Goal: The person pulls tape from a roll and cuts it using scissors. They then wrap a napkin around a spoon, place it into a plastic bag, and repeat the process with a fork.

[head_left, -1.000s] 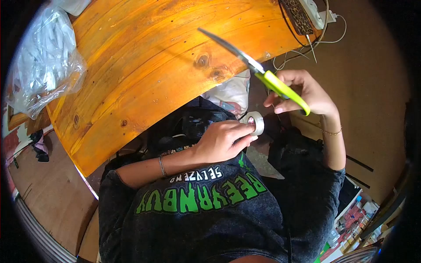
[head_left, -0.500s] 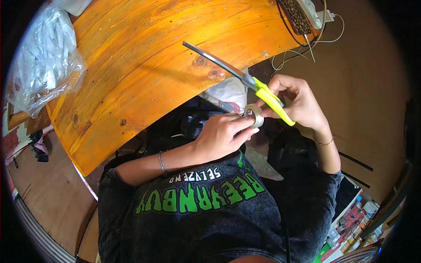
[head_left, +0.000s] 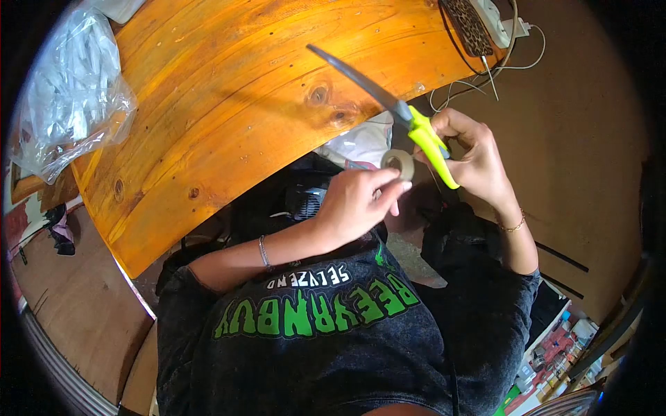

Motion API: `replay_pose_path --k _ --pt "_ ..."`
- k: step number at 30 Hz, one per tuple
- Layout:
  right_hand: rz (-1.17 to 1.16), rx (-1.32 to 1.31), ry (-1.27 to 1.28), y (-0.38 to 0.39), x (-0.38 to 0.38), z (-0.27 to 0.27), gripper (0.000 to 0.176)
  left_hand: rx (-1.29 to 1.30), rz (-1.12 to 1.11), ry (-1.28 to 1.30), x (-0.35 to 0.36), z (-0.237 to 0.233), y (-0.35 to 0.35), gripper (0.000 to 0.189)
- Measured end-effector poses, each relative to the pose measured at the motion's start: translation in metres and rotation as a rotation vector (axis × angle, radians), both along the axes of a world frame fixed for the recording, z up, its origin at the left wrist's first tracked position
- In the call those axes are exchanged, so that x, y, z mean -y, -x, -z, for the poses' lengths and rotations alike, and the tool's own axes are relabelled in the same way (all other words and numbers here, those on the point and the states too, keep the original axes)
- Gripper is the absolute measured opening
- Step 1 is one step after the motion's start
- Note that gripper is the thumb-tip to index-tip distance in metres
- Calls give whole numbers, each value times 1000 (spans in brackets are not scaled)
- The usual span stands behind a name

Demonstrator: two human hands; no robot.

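Note:
My left hand [head_left: 357, 204] pinches a small roll of tape [head_left: 398, 163], with its fingers at the ring's near side. Beside it, my right hand [head_left: 472, 149] is closed around the yellow-green handles of a pair of scissors [head_left: 426, 139]. Their long blades lie together and point up and left, overlapping the wooden table [head_left: 229, 145] in this view. The roll sits just left of the scissor handles. Part of the right fingers is hidden behind the handles.
A clear plastic bag [head_left: 76, 90] with pale contents lies on the table's left side. At the far right corner are a leopard-print phone [head_left: 466, 28], a white power strip [head_left: 494, 24] and loose cables. A white bag [head_left: 361, 142] hangs below the table edge.
The scissors have swung more upright, their tip moving up and right. My left hand and the tape roll have shifted slightly left, apart from the right fingers.

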State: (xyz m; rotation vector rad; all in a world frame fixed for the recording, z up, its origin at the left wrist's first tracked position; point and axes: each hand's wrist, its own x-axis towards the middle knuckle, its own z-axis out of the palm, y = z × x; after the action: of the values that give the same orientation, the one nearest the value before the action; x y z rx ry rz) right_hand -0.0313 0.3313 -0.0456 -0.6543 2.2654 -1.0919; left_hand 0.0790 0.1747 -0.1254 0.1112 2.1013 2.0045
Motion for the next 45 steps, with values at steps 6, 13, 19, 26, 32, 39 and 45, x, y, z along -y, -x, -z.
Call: replay_pose_path --k 6,13,19,26,32,39,45 --pt "-43 -116 50 8 7 1 24 221 -82 -379 -3 28 8 27" --pt "-243 -277 -10 35 44 16 29 363 -109 -555 -13 19 -6 32" --pt "-320 -261 -26 51 58 36 31 374 -162 -571 -9 24 1 31" --pt "-334 -251 18 54 59 40 32 375 -160 -547 -6 25 4 31" --pt "-399 -333 43 54 60 39 32 372 -166 -568 -6 27 4 31" --pt "-322 -426 -8 67 51 40 32 400 -161 -567 -6 25 6 31" --pt "-319 169 -196 92 -22 -19 33 392 -169 -562 -6 25 5 31"
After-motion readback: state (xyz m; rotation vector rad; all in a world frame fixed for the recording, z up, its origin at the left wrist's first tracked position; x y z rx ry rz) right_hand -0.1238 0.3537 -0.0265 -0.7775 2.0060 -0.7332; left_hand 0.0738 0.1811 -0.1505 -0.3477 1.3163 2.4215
